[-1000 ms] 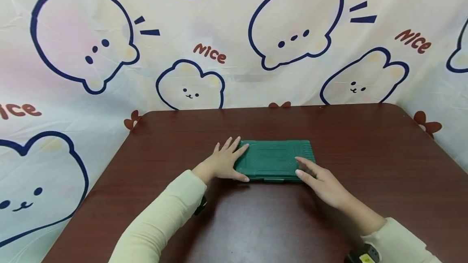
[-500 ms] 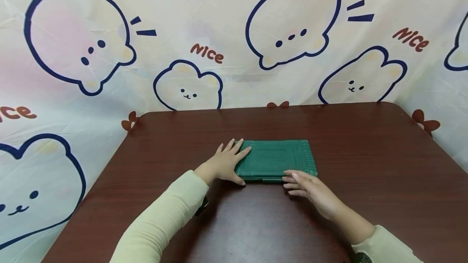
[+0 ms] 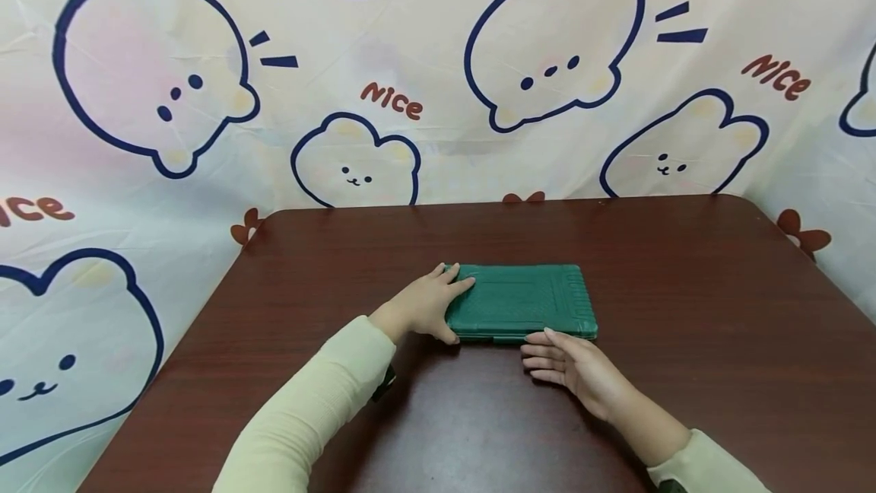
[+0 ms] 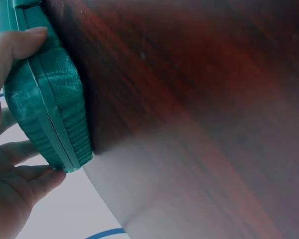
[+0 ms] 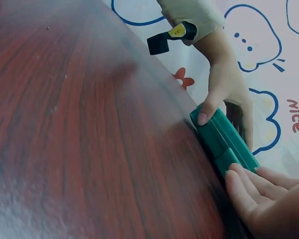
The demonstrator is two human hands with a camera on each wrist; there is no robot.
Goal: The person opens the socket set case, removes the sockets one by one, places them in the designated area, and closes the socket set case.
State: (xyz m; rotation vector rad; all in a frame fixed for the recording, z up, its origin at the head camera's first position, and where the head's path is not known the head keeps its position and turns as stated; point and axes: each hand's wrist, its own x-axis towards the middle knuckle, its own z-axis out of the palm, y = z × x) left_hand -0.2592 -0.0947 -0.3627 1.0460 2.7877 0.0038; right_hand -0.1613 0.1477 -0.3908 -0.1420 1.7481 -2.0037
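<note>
While my left hand [image 3: 424, 306] wraps the left end of the green case [image 3: 523, 301], thumb on its near edge and fingers curled over the top, the case lies flat and closed at centre frame on the brown table [image 3: 684, 287]. My right hand [image 3: 571, 367] holds nothing; its fingers are nearly straight, tips touching the front edge by the small latch tab [image 3: 508, 339]. Judgement: I am at the unlatching step. Next move calls for steadying with the left and working the tab loose without sliding the case.
</note>
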